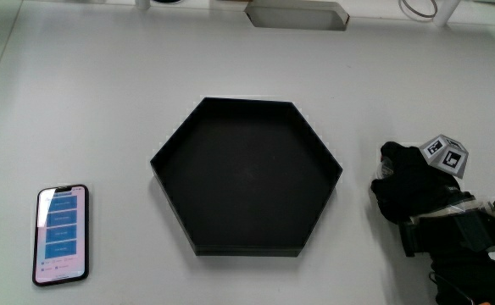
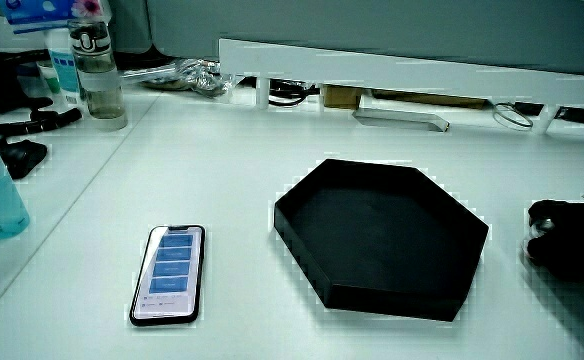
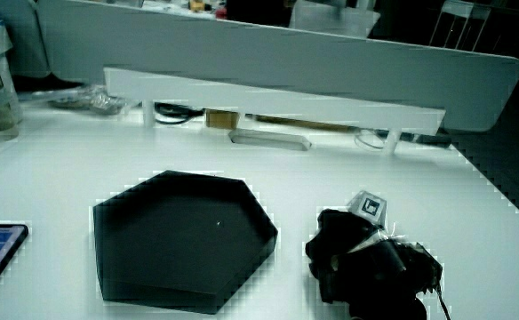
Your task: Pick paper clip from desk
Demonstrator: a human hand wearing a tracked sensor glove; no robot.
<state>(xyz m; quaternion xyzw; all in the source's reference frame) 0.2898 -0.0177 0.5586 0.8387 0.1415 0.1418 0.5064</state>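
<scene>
I see no paper clip in any view. The gloved hand (image 1: 413, 191) rests low on the white table beside the black hexagonal tray (image 1: 246, 102), with the patterned cube (image 1: 445, 155) on its back. Both side views show the hand (image 2: 567, 240) (image 3: 357, 249) down at the table surface, close to the tray's (image 3: 153, 298) nearest corner. Whatever lies under the hand is hidden. The tray's (image 2: 392, 290) inside looks bare.
A phone (image 1: 61, 235) with a lit blue screen lies flat near the person's table edge, apart from the tray. Bottles (image 2: 97, 75) stand at the table's corner by the low partition (image 3: 277, 98). A flat grey box (image 1: 297, 15) lies by the partition.
</scene>
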